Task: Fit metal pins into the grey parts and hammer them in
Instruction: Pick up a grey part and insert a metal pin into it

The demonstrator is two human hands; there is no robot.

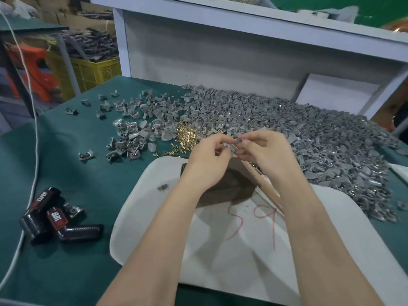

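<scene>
**Head view.** Single view from a wide-angle camera worn on the head, facing forward and steeply down. The left hand [207, 155] and right hand [267, 151] meet just above frame centre, close to the lens, fingers [221, 140] pinching a small grey part [231, 147]. Beyond the fingers: the heap of grey parts [309, 133] and a white shelf unit [220, 51]. Nearer than the fingers: a white pad [242, 250]. Left of the fingers: green table cover [66, 162], reaching the frame's left edge.

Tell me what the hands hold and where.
One grey part, pinched from both sides: the left hand at its left edge, the right hand at its right edge.
</scene>
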